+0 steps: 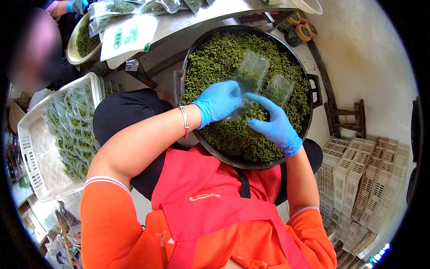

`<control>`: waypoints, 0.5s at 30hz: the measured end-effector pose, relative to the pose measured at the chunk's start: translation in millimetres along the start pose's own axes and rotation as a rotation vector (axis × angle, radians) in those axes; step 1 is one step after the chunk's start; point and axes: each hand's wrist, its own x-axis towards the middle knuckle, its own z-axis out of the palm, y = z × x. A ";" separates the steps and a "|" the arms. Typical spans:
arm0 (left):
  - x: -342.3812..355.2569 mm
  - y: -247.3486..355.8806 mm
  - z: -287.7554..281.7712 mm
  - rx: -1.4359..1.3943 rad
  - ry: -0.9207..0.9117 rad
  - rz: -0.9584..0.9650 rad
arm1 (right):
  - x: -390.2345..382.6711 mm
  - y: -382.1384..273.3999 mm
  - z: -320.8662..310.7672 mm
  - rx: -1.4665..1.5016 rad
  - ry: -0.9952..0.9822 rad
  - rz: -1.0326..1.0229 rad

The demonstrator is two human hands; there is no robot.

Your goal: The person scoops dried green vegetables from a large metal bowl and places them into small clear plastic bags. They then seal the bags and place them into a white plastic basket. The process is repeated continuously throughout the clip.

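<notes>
A large black two-handled pan [181, 83] full of green peppercorns [215, 54] rests in front of me, over my lap. My left hand [219, 104], in a blue glove, is closed in a pinch on a clear plastic bag [233, 116] above the pan. Beside it my right hand [277, 127], also blue-gloved, curves its thumb and fingers round a small clump of peppercorns at the bag; where bag and clump meet is hard to make out. Two more clear bags, a longer one [252, 69] and a shorter one [280, 87], lie on the peppercorns beyond my hands.
At the left, a white plastic crate [42, 172] holds rows of filled bags [74, 130]. A metal table [179, 31] at the back carries more bags. Beside it stand a bowl of peppercorns [71, 49] and another person. Stacked white crates [354, 175] stand at the right.
</notes>
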 end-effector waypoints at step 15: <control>-17.7 22.7 -1.6 -0.306 0.102 0.025 | 1.3 -6.7 -10.1 -0.059 0.168 0.211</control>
